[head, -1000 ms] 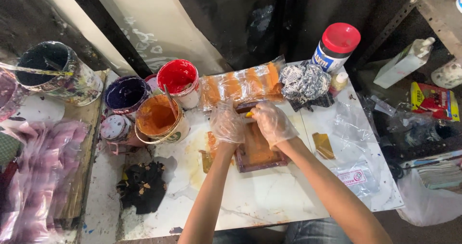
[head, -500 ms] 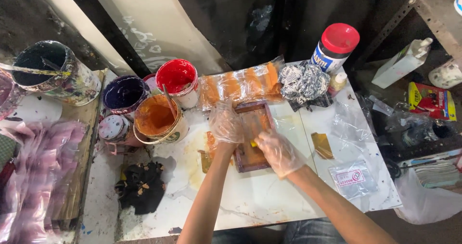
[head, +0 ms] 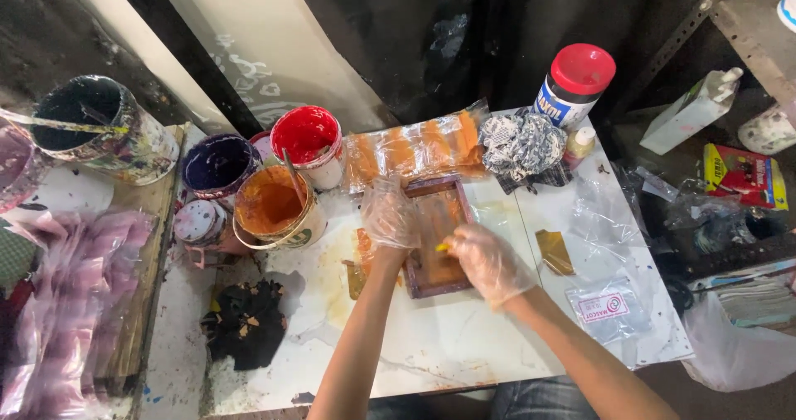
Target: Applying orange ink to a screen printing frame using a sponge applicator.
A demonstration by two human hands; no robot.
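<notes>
Bench [head: 464, 362]: one white top, stained with orange smears, carrying everything you work on.
Paint pots: four open ones in a cluster at your left front: a red pot [head: 305, 138], a dark purple pot [head: 217, 165], an orange pot [head: 269, 206] with a stick standing in it, and a large dark pot [head: 87, 121] farther left with a stick across its rim.
Jar [head: 574, 84]: one, red lid, upright at the far right of the bench, beside a crumpled foil wad [head: 518, 142].
Wrapped strip [head: 414, 148]: one clear plastic sheet with orange patches, lying just behind the frame.
Frame [head: 435, 236]: one small wooden screen frame, flat on the bench in the middle, its mesh coated orange-brown.
Hands: two, both in thin clear gloves.
Left hand [head: 390, 214]: your fingers lie pressed together on the frame's left rail, holding it down.
Right hand [head: 489, 262]: your fingers pinch a small yellow tool [head: 443, 247], its tip on the mesh.
Black rag [head: 247, 320]: one, near your left forearm, apart from it.
Small bits: one brown scrap [head: 554, 251] and one clear packet [head: 604, 308] to your right.
</notes>
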